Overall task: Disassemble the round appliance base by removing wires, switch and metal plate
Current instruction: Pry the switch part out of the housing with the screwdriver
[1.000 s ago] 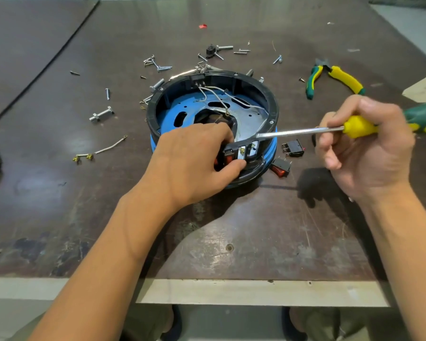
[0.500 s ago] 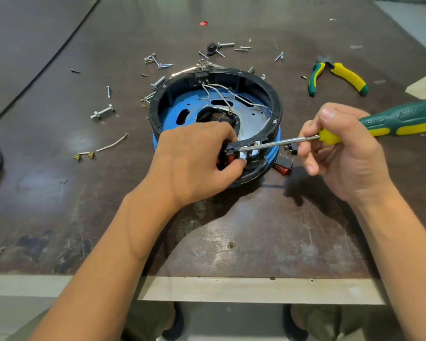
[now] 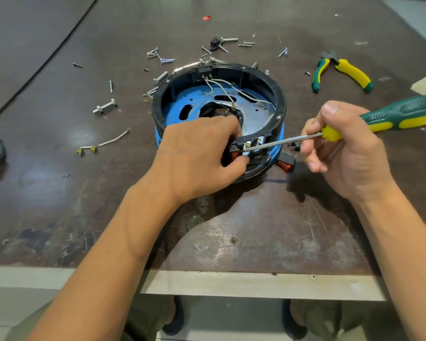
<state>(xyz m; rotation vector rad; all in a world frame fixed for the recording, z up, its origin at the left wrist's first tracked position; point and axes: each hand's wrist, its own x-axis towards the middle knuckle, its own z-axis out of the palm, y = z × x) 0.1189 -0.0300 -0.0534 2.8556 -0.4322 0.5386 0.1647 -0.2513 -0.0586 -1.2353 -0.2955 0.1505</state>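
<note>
Head: switch [image 3: 233, 155] within left grip [image 3: 197, 158]

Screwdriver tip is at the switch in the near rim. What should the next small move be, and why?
Probably lever the screwdriver tip to pry the switch out of the base rim: the right hand has the tip at its terminals, and the left hand grips the rim beside it.

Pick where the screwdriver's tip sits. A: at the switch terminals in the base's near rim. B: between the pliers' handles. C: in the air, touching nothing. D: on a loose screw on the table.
A: from the right hand, the screwdriver shaft reaches the switch terminals, beside the left hand gripping the round base.
</note>
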